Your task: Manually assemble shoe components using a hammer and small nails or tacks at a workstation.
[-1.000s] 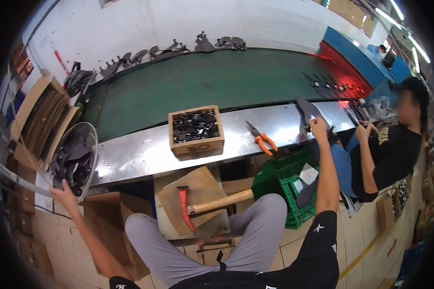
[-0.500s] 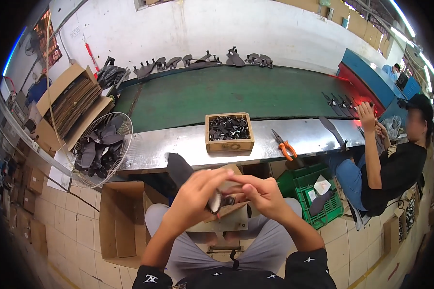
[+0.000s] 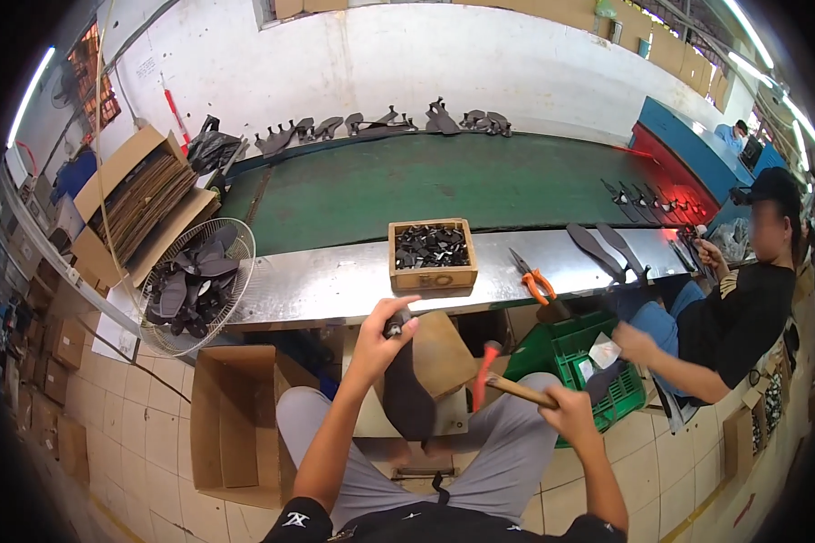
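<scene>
My left hand (image 3: 385, 342) is closed around the heel end of a dark shoe sole (image 3: 409, 398). The sole hangs toward me, its broad end low over the pale work block (image 3: 450, 423) between my knees. My fingers partly cover the heel, so its fastening is hidden. In my right hand (image 3: 570, 414) is a hammer (image 3: 521, 392), gripped by its wooden handle. Its red head (image 3: 484, 373) is raised to the right of the sole, apart from it. A tan board (image 3: 445, 357) lies just beyond the sole.
Ahead, a metal ledge (image 3: 326, 281) bears a wooden box of small dark parts (image 3: 432, 278) and orange-handled pliers (image 3: 538, 285). A wire basket of soles (image 3: 195, 290) and a cardboard box (image 3: 235, 425) are left. A co-worker (image 3: 743, 299) sits right, beside a green crate (image 3: 575, 353).
My hands have parted. The sole has swung so its broad end points toward me, and my right hand now holds the hammer. The co-worker's near hand has lowered; a second sole lies on the ledge.
</scene>
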Tool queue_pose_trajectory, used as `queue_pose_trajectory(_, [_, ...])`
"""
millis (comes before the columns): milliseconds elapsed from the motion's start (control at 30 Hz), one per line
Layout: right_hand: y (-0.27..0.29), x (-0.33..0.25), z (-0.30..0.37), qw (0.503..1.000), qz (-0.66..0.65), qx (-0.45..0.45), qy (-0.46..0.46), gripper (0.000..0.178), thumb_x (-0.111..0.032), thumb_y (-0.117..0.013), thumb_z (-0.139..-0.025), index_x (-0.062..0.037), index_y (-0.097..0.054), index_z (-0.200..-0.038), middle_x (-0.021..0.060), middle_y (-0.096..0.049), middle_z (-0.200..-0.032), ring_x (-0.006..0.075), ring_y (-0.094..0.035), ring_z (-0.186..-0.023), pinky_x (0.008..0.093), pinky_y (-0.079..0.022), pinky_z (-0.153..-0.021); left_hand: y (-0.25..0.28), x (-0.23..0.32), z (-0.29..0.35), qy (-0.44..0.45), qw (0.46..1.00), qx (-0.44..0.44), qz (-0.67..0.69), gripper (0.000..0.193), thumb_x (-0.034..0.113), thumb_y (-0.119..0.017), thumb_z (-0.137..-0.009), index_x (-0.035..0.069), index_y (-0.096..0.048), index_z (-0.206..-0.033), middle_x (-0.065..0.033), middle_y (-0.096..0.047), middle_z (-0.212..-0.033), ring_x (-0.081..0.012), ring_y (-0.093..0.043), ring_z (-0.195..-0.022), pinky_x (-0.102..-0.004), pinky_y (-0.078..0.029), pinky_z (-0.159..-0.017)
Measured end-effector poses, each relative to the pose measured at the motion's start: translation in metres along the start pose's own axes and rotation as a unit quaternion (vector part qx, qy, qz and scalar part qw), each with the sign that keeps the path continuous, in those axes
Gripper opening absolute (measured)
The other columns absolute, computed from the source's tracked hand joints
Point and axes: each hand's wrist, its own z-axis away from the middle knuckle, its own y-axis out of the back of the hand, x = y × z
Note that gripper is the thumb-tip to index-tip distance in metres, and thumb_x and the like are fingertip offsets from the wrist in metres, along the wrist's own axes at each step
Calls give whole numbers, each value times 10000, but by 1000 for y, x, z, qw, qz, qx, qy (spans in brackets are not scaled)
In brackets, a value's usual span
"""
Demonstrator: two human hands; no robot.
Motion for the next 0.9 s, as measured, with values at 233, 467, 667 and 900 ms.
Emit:
queue_pose_trajectory(233, [-13,-47,78,912,-294,60,-279,177,-164,-727,-843,-20,-625,-847,12,-536,-580,98,-515,-493,262,-401,-466,-25,-24,-70,-149,953,100,-245,578,364,-759,-825,44,-587,-1275,-175,-598,-1243,-342,-554,-1156,-438,-436,-981])
queue_pose_trajectory(467, [-56,-68,22,723,-596,31,-348,220,-248,-664,-951,-30,-680,-924,-55,-514,-576,33,-456,-493,229,-339,-458,-72,-51,-197,-80,902,-23,-423,207,215,-682,-860,24,-694,-941,-157,-689,-930,-343,-656,-897,-441,-523,-773])
queue_pose_trajectory(667, [-50,-66,2,789,-530,69,-304,219,-225,-674,-941,-17,-690,-874,-64,-473,-544,23,-391,-448,215,-288,-425,-73,-55,-213,-115,903,-67,-409,75,60,-660,-789,9,-706,-818,-193,-682,-849,-360,-667,-835,-447,-538,-743])
queue_pose_trajectory(900, [-23,-73,-29,821,-479,127,-284,209,-208,-668,-953,-19,-754,-933,-1,-690,-718,25,-540,-614,228,-429,-561,-65,-6,-164,-130,978,28,-162,131,4,-704,-812,-29,-690,-939,-149,-714,-871,-222,-711,-805,-309,-544,-725])
